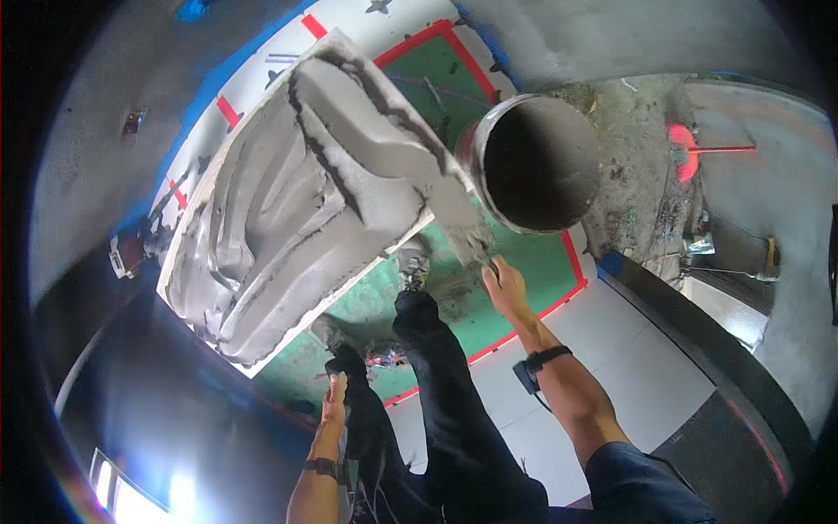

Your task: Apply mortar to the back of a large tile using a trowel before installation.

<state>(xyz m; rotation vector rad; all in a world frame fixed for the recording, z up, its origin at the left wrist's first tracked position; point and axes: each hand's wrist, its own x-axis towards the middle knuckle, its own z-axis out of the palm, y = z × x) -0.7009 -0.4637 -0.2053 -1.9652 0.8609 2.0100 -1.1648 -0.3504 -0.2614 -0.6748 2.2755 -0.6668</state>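
My right hand is closed around the handle of a trowel, its blade coated in grey mortar. The blade lies over the right edge of a large pale slab. Wet grey mortar covers most of the slab's top in thick, uneven ridges. Just right of the trowel stands a bucket with a dark inside and a mortar-smeared rim. My left hand hangs low beside my left leg, apart from the slab. It shows edge-on, and its fingers are too hidden to read.
Under my shoes lies a green floor area edged with red tape. White floor panels border it at the lower right. A red-headed brush or broom rests at the far right. Dark walls curve around the space.
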